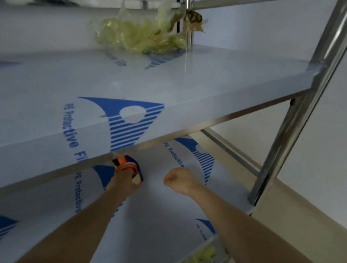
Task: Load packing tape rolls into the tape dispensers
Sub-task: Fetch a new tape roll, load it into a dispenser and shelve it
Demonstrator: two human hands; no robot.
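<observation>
My left hand (122, 182) is shut on an orange and dark blue tape dispenser (126, 166), held low over the lower shelf (155, 207), just under the front edge of the shelf above. A pale roll of tape shows in the dispenser by my fingers. My right hand (178, 182) is a closed fist with nothing in it, a short way to the right of the dispenser and apart from it. Part of the dispenser is hidden behind the upper shelf's edge.
The steel rack's upper shelf (191, 85), covered in white film with blue print, overhangs my hands. A crumpled yellowish plastic bag (137, 36) lies at its back. A steel post (286, 128) rises at the right. More yellowish plastic (197, 259) lies below.
</observation>
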